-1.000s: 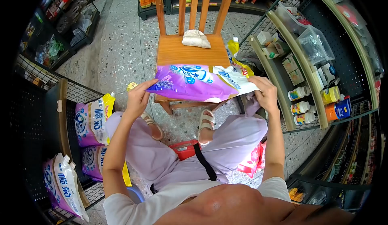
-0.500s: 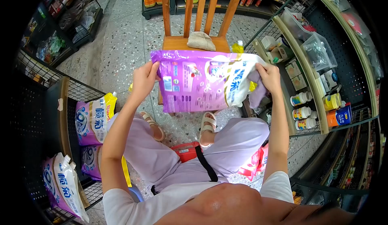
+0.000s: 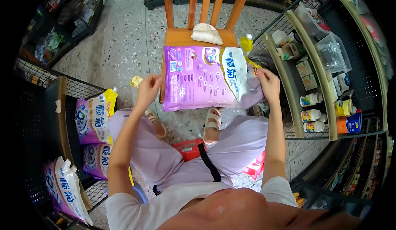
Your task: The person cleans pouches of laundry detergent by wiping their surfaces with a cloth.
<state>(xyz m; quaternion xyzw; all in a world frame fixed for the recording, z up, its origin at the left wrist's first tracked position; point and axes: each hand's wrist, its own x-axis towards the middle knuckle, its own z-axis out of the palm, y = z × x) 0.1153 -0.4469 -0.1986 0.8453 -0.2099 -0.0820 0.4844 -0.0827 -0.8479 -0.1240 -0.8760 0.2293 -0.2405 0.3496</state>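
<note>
A purple and white laundry detergent pouch [image 3: 197, 79] lies flat on the seat of a wooden chair [image 3: 175, 36], its white top end to the right. Just off the pouch's left edge is my left hand [image 3: 149, 90], fingers curled together and nothing visible in them. My right hand [image 3: 269, 84] grips a greyish-purple cloth [image 3: 253, 94], which hangs against the pouch's white end. Behind that hand stands a yellow-topped pouch [image 3: 246, 44], partly hidden. A folded beige cloth [image 3: 206, 33] rests at the back of the seat.
More detergent pouches [image 3: 95, 116] stand on the rack at my left, with another pouch [image 3: 66, 188] nearer me. To the right, a shelf [image 3: 288, 77] carries bottles [image 3: 311, 100], boxes and clear plastic bins [image 3: 333, 52]. A red object [image 3: 187, 149] sits between my legs.
The pouch has come down from between my raised hands to lie flat on the chair seat. My left hand has let go of its edge. My right hand has shifted slightly down with the cloth.
</note>
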